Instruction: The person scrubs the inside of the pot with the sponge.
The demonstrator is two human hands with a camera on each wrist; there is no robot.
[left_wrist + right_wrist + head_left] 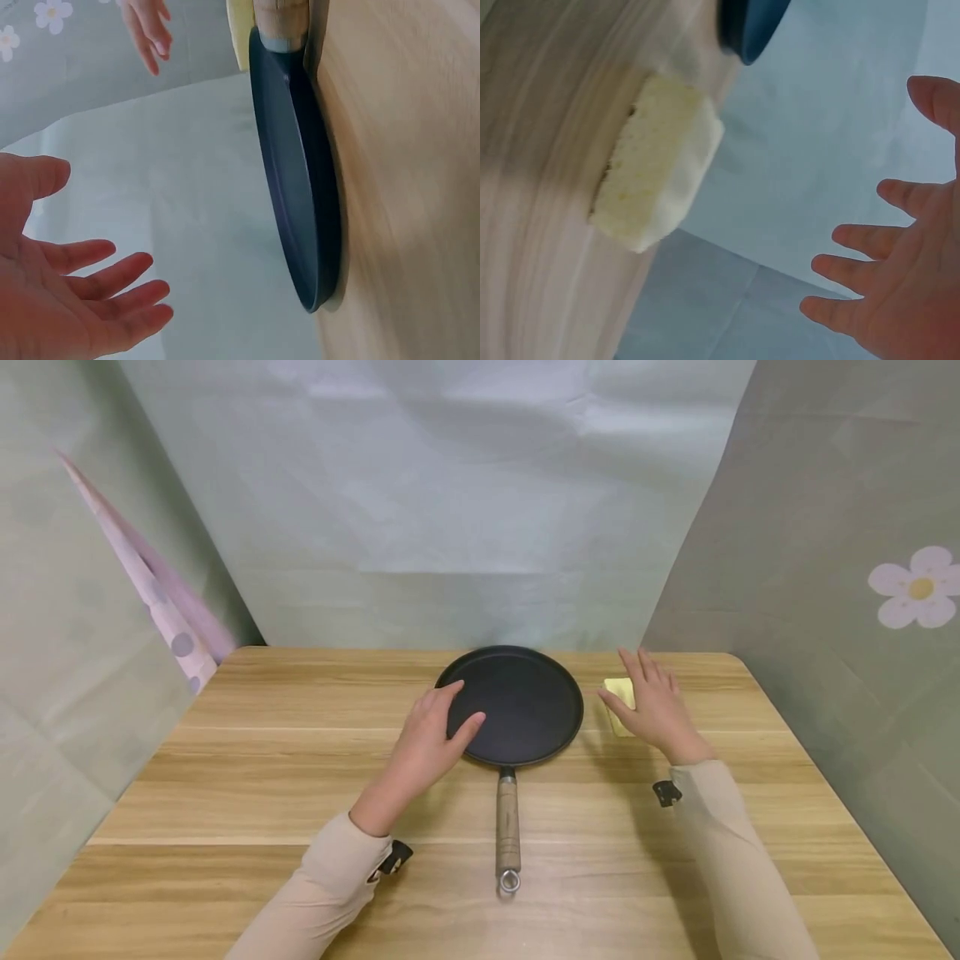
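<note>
Head view: round black flat metal pan with wooden handle lies mid-table.
Sponge: soft yellow rectangular foam sponge lies just right of the pan.
Left hand: grip slack, fingers over the pan's rim, holding nothing.
Right hand: grip spread above the sponge, empty.
Handling: pan likely heavy, stiff; best taken by the handle.

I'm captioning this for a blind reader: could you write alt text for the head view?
A round black frying pan with a wooden handle lies on a light wooden table. The open left hand hovers at its left rim; the open right hand hovers over a yellow sponge.
</note>
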